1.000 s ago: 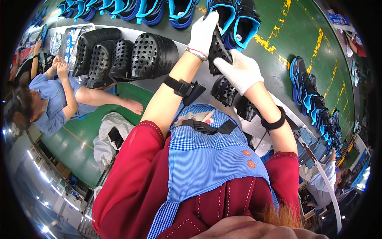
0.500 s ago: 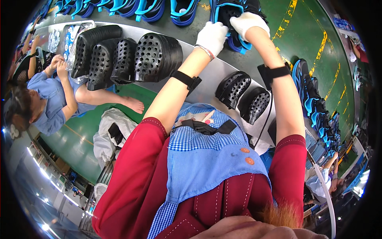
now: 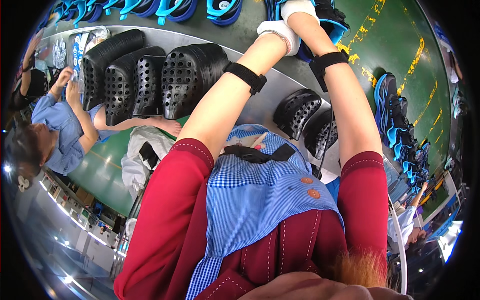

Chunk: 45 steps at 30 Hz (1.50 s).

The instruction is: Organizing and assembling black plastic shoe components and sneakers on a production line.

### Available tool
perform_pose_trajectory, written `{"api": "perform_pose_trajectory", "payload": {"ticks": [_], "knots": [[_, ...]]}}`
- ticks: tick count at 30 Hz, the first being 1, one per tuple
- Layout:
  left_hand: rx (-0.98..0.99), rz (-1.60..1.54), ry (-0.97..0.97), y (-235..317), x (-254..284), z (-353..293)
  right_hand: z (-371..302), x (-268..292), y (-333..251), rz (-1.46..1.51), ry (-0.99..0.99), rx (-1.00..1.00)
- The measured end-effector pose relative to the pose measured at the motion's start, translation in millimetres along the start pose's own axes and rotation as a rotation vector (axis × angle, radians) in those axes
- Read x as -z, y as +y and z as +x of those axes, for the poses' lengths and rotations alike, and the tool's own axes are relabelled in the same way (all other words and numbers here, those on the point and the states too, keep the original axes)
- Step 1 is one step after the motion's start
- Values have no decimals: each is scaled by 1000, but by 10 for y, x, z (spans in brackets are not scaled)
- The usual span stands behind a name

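Observation:
Both my arms stretch to the top of the view, over black and blue sports shoes (image 3: 332,15). My left hand (image 3: 280,34), in a white knitted glove, is right beside a shoe, its fingers out of sight. Close against it, my right hand (image 3: 299,9), also white-gloved, reaches over the shoes and is cut by the upper edge; its fingers do not show. Below the hands, two small groups of black perforated shoe inserts (image 3: 296,111) lie on the grey bench (image 3: 250,107). Larger stacks of nested black inserts (image 3: 192,75) stand to the left of my left forearm.
More blue-trimmed shoes (image 3: 225,11) line the top edge, and a long row of shoes (image 3: 397,125) runs down the right. At far left a person in blue (image 3: 70,135) sits by the bench near a plastic bag of blue-and-white pieces (image 3: 80,50). A white sack (image 3: 147,150) lies below the bench.
Both my hands have moved farther away, toward the upper edge and closer together, so their fingers no longer show. The view has shifted slightly.

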State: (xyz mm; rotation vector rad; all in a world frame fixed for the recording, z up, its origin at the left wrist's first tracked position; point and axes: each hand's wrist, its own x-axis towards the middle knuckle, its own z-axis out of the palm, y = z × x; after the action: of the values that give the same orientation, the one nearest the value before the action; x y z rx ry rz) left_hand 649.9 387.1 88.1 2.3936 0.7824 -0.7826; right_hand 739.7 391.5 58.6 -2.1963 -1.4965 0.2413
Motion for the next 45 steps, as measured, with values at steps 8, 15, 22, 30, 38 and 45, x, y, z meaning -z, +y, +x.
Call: {"api": "perform_pose_trajectory", "payload": {"ticks": [8, 15, 22, 30, 38, 45], "knots": [[39, -196, 196, -104, -112, -185, -598, 906, -349, -23, -514, -138], [-1, -198, 523, -72, -204, -357, -2495, 1456, -531, -157, -808, -358], [-345, -338, 1062, 189, -596, -1104, -3072, 1144, -461, -79, -506, -310], [-221, -465, 468, 364, -1441, -1326, -3150, 1389, -49, 80, -145, -400], [-297, -470, 460, 488, -1223, -1485, -3664, 2265, 151, -205, 55, -415], [-473, -59, 251, 684, -1220, -1708, -3997, 1964, -64, -191, -196, -242]]}}
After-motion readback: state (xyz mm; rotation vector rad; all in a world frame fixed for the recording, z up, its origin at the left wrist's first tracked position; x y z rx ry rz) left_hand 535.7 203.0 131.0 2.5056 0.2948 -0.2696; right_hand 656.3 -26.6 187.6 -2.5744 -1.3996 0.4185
